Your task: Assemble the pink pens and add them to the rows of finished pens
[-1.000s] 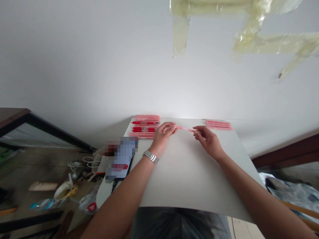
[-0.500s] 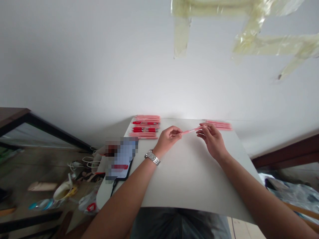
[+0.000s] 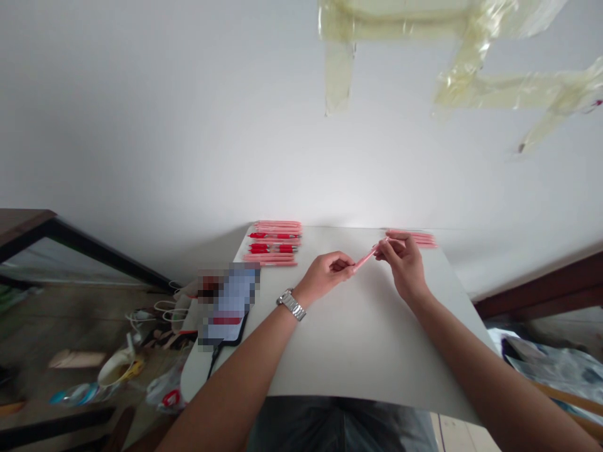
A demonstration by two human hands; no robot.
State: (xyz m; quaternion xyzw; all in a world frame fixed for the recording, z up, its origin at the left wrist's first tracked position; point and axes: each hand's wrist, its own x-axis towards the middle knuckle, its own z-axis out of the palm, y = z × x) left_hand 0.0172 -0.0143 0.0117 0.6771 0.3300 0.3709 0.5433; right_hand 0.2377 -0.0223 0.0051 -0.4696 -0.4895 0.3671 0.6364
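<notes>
A slim pink pen is held above the white table, tilted with its right end farther from me. My left hand, with a metal watch on the wrist, pinches the near end. My right hand has its fingers closed at the far end, which they partly hide. Just behind my right hand lies a row of pink pens. Beyond my left hand, at the table's back left, pink pens and several red pens lie side by side in a column.
A phone, blurred out, lies at the table's left edge with a cable plugged in. The white wall rises behind the table, with yellowed tape on it. Left on the floor are a cup and a plastic bottle.
My left hand has moved right and nearer to me, so the pen slants more steeply. The fingers of my right hand have closed further around its far end.
</notes>
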